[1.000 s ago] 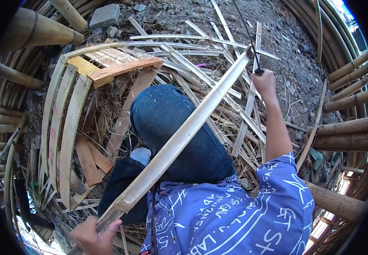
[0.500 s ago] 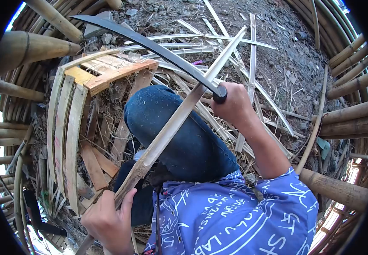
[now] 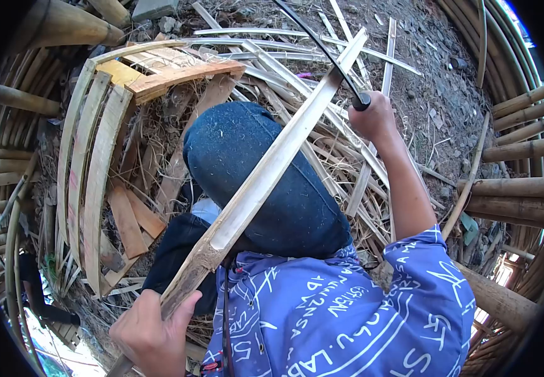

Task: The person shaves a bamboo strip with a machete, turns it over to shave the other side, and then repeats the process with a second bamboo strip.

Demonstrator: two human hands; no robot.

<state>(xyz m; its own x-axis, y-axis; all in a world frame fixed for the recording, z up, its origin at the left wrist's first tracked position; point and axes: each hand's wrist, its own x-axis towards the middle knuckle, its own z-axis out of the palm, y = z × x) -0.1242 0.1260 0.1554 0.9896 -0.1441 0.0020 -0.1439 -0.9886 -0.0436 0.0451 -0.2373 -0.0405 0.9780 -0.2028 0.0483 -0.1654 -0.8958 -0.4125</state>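
Two hands are busy here, both closed. My left hand (image 3: 156,333) pinches the lower part of a split bamboo strip (image 3: 265,179) between thumb and curled fingers, with the butt poking out behind my palm. Just beyond that thumb is a rough brown node (image 3: 204,256); from there the pale hollow side slants up over my denim knee (image 3: 234,157) to a narrow tip near my right fingers.

My right hand (image 3: 374,118) is wrapped round the handle (image 3: 361,102) of a machete. Its dark blade (image 3: 319,44) runs up and away from those knuckles, crossing the strip near the far end; I can't tell whether the edge is biting. I can't make out each right finger either.

I'd judge this as blade work along the far stretch. A stroke from here calls for a firm left pinch, a shallow angle and my knee out of the edge's path.

More bamboo strips (image 3: 278,56) lie criss-crossed past my right knuckles, and a slatted wooden frame (image 3: 103,163) stands ahead of my left fingers.
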